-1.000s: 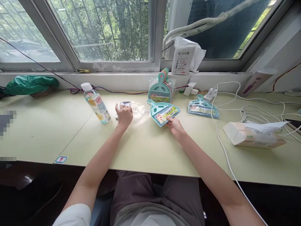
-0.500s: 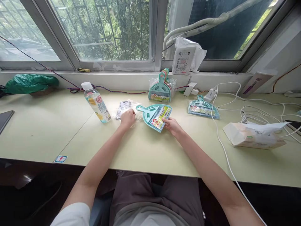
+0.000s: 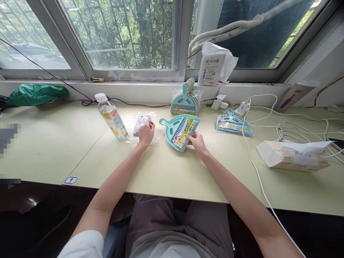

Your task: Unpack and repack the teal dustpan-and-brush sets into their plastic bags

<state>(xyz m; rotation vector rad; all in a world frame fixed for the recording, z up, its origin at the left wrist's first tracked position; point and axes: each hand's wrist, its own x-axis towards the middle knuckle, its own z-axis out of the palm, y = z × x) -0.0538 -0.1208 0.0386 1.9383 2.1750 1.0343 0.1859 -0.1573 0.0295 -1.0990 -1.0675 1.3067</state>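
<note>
My right hand (image 3: pixel 198 143) grips the lower right edge of a small light-green dustpan and brush set (image 3: pixel 180 133), thumb on its printed card. The dustpan is tilted, its handle with a hanging hole pointing left. My left hand (image 3: pixel 146 134) rests farther left with bent fingers closed on a clear plastic wrapper (image 3: pixel 133 140); the fingertips are partly hidden. Under or within that wrapper lies a dark-edged, phone-like flat item (image 3: pixel 140 125), partly covered by my hand. A drink bottle (image 3: pixel 112 118) with a white cap stands just left of it.
Several wrapped dustpan sets (image 3: pixel 185 102) lean against the sill, and another wrapped set (image 3: pixel 233 124) lies at right. A tissue pack (image 3: pixel 292 156), white cables (image 3: pixel 292 125) and a charger (image 3: pixel 241 108) occupy the right side. A green plastic bag (image 3: pixel 39 95) sits far left.
My left hand has shifted slightly and its fingers have loosened from a tight fist, showing more of the flat item. The dustpan set has turned a little in my right hand.
</note>
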